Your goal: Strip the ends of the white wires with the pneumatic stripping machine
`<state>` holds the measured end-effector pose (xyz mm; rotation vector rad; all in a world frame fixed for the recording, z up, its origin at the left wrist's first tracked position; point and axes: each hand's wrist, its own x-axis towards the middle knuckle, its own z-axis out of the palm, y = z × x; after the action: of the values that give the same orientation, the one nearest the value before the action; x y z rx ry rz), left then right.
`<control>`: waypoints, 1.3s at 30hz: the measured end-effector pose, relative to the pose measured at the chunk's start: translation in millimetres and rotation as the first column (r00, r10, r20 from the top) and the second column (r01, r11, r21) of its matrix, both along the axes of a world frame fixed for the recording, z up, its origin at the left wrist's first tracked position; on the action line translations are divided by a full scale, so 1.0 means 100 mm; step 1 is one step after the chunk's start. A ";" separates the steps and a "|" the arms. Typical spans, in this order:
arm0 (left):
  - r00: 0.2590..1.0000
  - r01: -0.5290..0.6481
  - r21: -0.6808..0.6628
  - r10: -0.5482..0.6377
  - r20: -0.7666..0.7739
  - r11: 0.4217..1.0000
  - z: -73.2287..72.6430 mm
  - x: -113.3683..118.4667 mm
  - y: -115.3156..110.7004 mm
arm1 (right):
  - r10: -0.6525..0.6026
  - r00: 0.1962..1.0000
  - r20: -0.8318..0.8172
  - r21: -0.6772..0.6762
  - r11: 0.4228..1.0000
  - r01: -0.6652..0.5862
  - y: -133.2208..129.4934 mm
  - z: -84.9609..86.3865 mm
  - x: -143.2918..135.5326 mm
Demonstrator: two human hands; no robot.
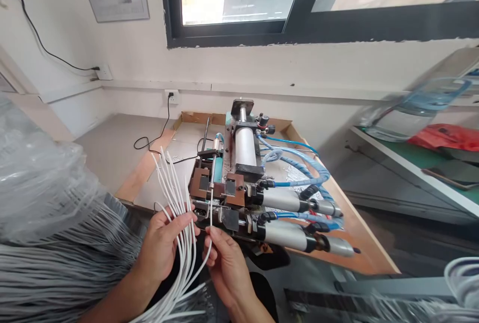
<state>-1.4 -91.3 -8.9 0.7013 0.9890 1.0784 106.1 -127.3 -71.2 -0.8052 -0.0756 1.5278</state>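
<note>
My left hand [168, 235] is closed round a loose bundle of white cables [181, 258], whose ends fan upward past the thumb. Between the thumb and fingers of my right hand [226, 258] is one white cable [211, 213] from the same bundle. Its upper end points into the gap between the brown jaw blocks [234, 198] of a pneumatic machine [245, 148]. Whether the tip touches anything inside cannot be made out. Silver air cylinders [286, 235] lie to the right of my right hand.
Blue air hoses [310, 173] loop behind the cylinders. The machine stands on a wooden-edged table [368, 243]. At left is a large heap of grey cables [67, 273] under clear plastic [48, 173]. A shelf [404, 156] at right bears a large water bottle [411, 108] and a red bag [447, 137].
</note>
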 end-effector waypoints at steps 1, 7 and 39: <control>1.000 -0.002 0.006 0.002 -0.002 1.000 0.00 0.01 0.00 | 0.008 1.000 -0.014 -0.005 1.000 -0.008 0.01 0.01 0.00; 0.999 0.008 0.032 -0.007 -0.038 0.999 -0.02 0.03 0.03 | 0.026 0.995 -0.097 -0.047 0.998 -0.031 0.02 0.05 0.02; 0.956 0.102 0.213 -0.037 -0.290 0.972 -0.20 -0.06 -0.12 | 0.022 0.897 0.442 0.092 0.993 -0.069 -0.20 -0.04 -0.08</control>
<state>-7.2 -103.7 -29.3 1.0942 1.0851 1.0556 98.2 -147.6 -75.0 -1.0585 -0.5107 1.3461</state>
